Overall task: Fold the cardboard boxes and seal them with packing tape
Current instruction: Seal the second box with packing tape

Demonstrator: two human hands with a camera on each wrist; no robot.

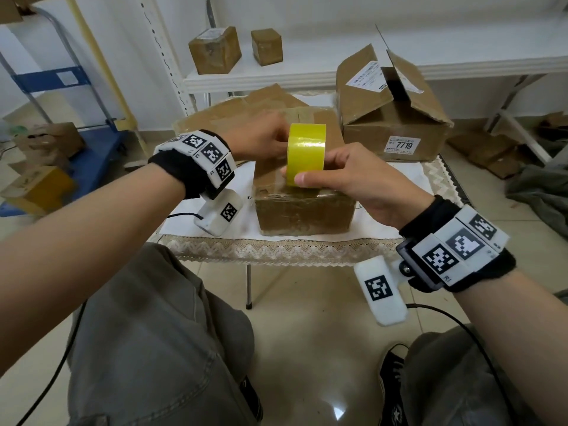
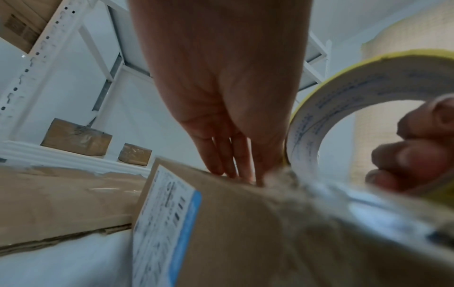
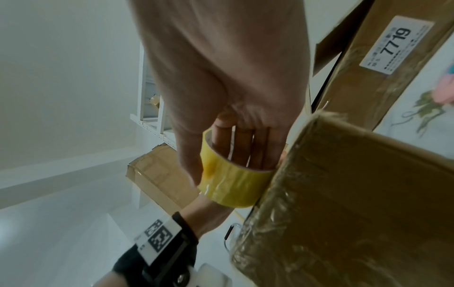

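A closed brown cardboard box (image 1: 304, 207) wrapped in clear tape sits on the table in front of me. My right hand (image 1: 325, 172) grips a yellow packing tape roll (image 1: 305, 152) upright on the box top, fingers through its core (image 3: 245, 151) and thumb on the outside. A strip of tape runs from the roll (image 2: 331, 101) down onto the box (image 2: 245, 223). My left hand (image 1: 267, 142) lies just left of the roll, its straight fingers (image 2: 236, 167) pressing on the box top.
An open box labelled 7719 (image 1: 396, 118) stands at the back right, flattened cardboard (image 1: 233, 109) behind the middle. Two small boxes (image 1: 215, 50) sit on a white shelf. The table's lace-edged cloth (image 1: 246, 250) ends near my knees. A blue cart (image 1: 92, 155) with boxes is at left.
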